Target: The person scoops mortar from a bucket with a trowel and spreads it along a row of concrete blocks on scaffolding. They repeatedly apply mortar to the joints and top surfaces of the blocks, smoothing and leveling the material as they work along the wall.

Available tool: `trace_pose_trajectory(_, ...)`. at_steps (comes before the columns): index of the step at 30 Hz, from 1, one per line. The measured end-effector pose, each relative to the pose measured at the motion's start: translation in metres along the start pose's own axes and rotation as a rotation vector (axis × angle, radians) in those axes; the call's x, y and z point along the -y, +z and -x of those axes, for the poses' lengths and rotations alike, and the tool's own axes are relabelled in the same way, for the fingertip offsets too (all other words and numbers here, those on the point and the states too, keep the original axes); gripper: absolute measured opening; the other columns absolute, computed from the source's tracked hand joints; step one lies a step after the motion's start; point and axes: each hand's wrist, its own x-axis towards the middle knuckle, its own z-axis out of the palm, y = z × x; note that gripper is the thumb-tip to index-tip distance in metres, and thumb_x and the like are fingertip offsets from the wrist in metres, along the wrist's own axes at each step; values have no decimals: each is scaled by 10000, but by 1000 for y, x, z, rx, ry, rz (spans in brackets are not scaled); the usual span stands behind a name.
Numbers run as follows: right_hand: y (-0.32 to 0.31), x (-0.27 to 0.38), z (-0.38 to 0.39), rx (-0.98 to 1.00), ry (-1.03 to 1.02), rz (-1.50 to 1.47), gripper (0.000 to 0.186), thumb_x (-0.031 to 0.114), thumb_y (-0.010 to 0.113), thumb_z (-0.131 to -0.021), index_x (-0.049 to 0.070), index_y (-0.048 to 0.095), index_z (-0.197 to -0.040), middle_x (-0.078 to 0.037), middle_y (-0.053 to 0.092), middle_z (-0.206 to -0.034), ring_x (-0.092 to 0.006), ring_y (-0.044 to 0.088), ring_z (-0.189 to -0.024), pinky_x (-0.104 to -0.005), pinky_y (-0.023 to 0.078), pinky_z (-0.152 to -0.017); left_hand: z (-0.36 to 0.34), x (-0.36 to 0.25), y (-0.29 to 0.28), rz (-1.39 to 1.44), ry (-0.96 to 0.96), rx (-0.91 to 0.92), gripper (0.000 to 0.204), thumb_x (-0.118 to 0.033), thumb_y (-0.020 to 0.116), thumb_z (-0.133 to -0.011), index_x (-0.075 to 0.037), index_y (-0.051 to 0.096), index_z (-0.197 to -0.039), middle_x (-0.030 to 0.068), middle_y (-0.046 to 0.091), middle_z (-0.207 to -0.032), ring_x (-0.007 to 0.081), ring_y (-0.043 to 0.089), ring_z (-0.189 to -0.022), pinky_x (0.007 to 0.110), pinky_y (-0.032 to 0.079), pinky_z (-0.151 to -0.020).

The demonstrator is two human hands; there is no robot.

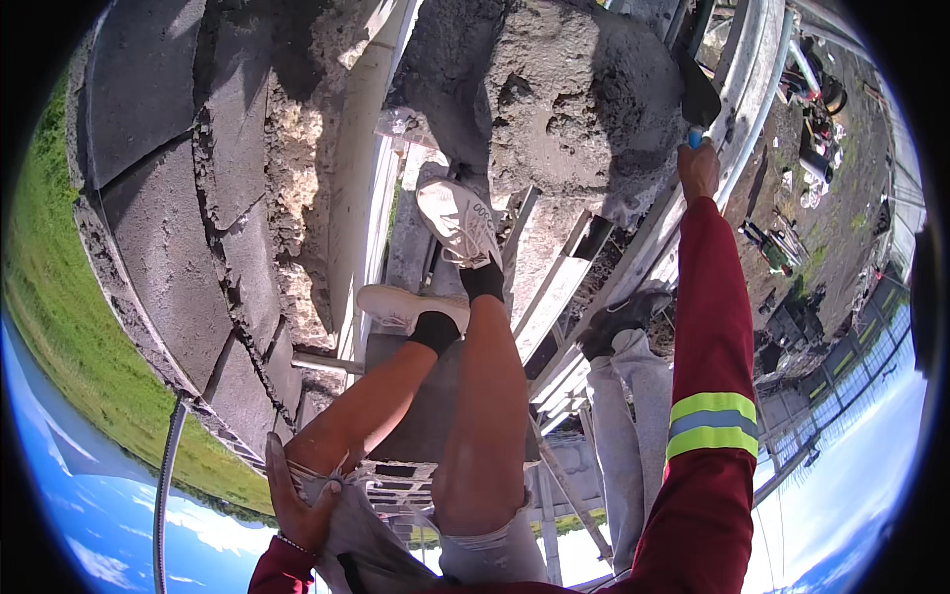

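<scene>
My right hand (699, 170) is closed around the blue handle of a trowel (701, 99), whose dark blade points away from me. Left of the blade lies a large heap of wet grey mortar (569, 94), partly in shadow. My left hand (302, 503) rests against my bent leg, fingers stretched out and nothing held. Further to the left runs a wall of grey concrete blocks (163, 233), with rough mortar (302, 158) along its inner side.
My feet in light shoes (460, 220) stand on narrow planks among metal scaffold bars (747, 89) with gaps between them. Another person's legs in grey trousers (625, 426) are close on my right. Below right, tools and debris (816, 158) lie on the ground. A ribbed bar (168, 485) rises beside the wall.
</scene>
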Motion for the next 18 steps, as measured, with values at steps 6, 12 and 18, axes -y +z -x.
trace_pose_trajectory(6,15,-31,79,154,-201,68,406,297,631,-968,15,598,-1258,-315,738,-1007,-535,704,-961,-615,550,-857,-13,-26,-6,-130,22,34,1090,-206,852,-788,35,254,-1667,308,278,-1711,471,259,-1598,531,228,-1305)
trace_pose_trajectory(12,11,-82,146,110,197,-146,381,279,645,-923,-26,655,-1152,-307,725,-902,-496,720,-882,-589,535,-789,-19,-40,-10,-171,37,47,1111,-210,879,-769,42,262,-1659,307,279,-1708,468,273,-1591,524,248,-1301)
trace_pose_trajectory(18,89,21,166,378,408,-1197,175,155,678,-900,108,526,-826,39,465,-620,-92,422,-447,-302,349,-410,-23,-41,-11,-188,31,54,1128,-262,887,-782,58,252,-1656,318,286,-1699,476,285,-1582,529,259,-1295)
